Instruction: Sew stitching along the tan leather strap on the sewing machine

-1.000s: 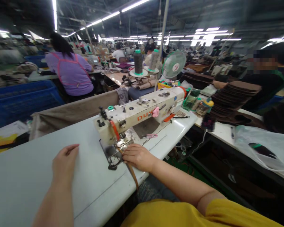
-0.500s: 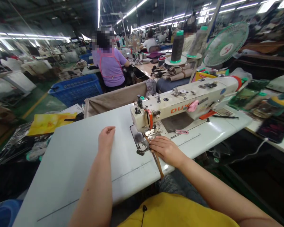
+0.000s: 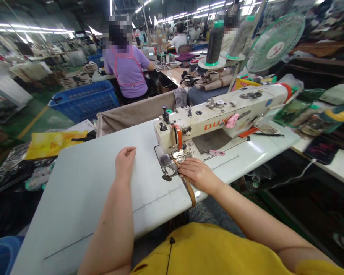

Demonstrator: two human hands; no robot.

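Note:
A narrow brown strap [image 3: 190,192] runs from under the presser foot of the sewing machine [image 3: 218,118] toward the table's front edge, its end drooping there. My right hand [image 3: 199,175] lies over the strap just in front of the needle area, fingers together and pressing on it; the part beneath the fingers is hidden. To the left of the machine head, my left hand [image 3: 125,162] rests on the white table [image 3: 86,183], apart from the strap. Its fingers are curled in a pinch against the thumb, and anything between them is too small to make out.
Pink-handled snips [image 3: 216,152] lie under the machine arm. Thread cones [image 3: 215,44] and a fan [image 3: 275,44] stand behind. A fabric-lined bin [image 3: 132,114] borders the table's far side. A co-worker in purple [image 3: 129,72] sits beyond, near a blue basket [image 3: 86,101].
The whole view has shifted slightly, so everything sits a little higher and further left. The strap's loose end curves more at the table edge. Both hands keep nearly the same places.

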